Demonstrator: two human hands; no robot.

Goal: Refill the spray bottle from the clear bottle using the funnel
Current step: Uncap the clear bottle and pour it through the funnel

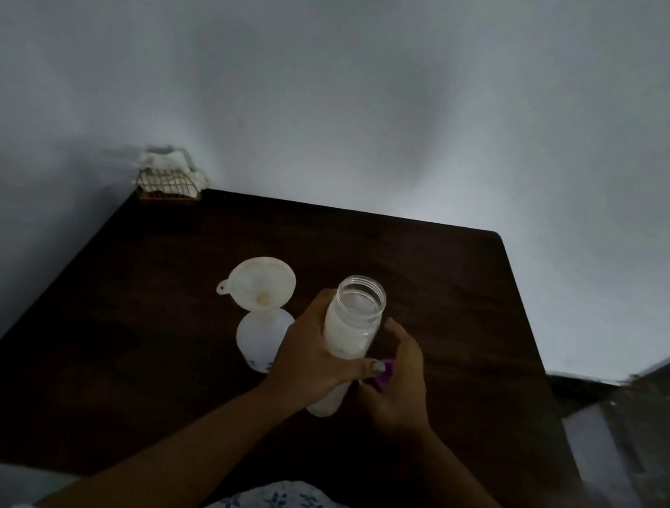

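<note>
The clear bottle (pixel 350 330) stands upright at mid-table with its mouth open and uncapped. My left hand (pixel 312 350) wraps around its middle. My right hand (pixel 397 378) is just right of the bottle, curled over a small purple piece (pixel 385 374) that looks like a cap or spray head. To the left stands the white spray bottle (pixel 262 338), with the white funnel (pixel 260 288) sitting in its neck. The lower part of the clear bottle is partly hidden by my left hand.
The dark wooden table (pixel 135 354) sits against a pale wall. A small wire basket (pixel 169 185) holding white cloth or paper is at the far left corner. The table's right edge drops to a dark floor (pixel 646 431).
</note>
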